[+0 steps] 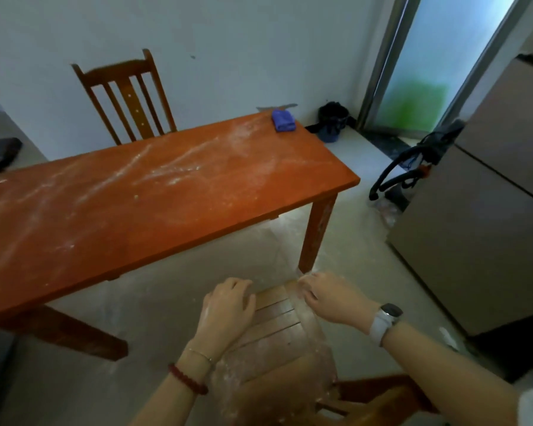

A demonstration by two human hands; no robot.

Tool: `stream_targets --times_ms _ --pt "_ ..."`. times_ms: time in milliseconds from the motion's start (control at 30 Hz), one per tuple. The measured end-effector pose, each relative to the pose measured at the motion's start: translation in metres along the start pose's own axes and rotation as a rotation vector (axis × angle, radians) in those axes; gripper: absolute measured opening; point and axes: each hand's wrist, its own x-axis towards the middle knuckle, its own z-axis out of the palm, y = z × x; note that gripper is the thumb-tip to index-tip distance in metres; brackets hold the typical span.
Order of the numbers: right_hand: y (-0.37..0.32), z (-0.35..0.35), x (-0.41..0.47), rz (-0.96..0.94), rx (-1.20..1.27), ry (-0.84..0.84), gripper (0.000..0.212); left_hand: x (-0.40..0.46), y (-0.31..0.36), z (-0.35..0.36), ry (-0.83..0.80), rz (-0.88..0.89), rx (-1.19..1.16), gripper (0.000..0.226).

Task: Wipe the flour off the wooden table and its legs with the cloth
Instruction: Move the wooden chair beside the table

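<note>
1. Here, a long wooden worktop runs from near left to far right, and white flour lies on its top in streaks and patches.
2. The blue cloth lies bunched on the far right corner of the worktop, well apart from both hands and untouched.
3. The near right leg of the worktop shows pale dusty marks; a near left leg shows low in the picture.
4. The left hand rests on the top rail of a near chair, its fingers curled over the rail's left end; this grip holds the chair back.
5. The right hand sits on the rail's right end with fingers bent on it; whether this grip truly clasps the rail I cannot tell.
6. The chair's slats look dusted white, and both hands show pale powder.
7. The right wrist wears a watch; the left wrist wears a dark red bracelet.
8. A second chair stands against the far wall behind the worktop.
9. A tall fridge stands on the right, with a dark bin on the floor near the far door.
</note>
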Motion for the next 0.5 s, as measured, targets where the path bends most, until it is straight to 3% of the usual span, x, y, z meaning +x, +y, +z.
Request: stream_targets --times_ms 267,500 --pt "0.128 -0.037 -0.001 0.015 0.144 0.264 0.04 0.065 0.111 0.035 0.105 0.042 0.125 0.037" --pt "0.254 -0.053 -0.006 0.046 0.242 0.229 0.061 0.119 0.234 0.103 0.04 -0.095 0.072 0.036"
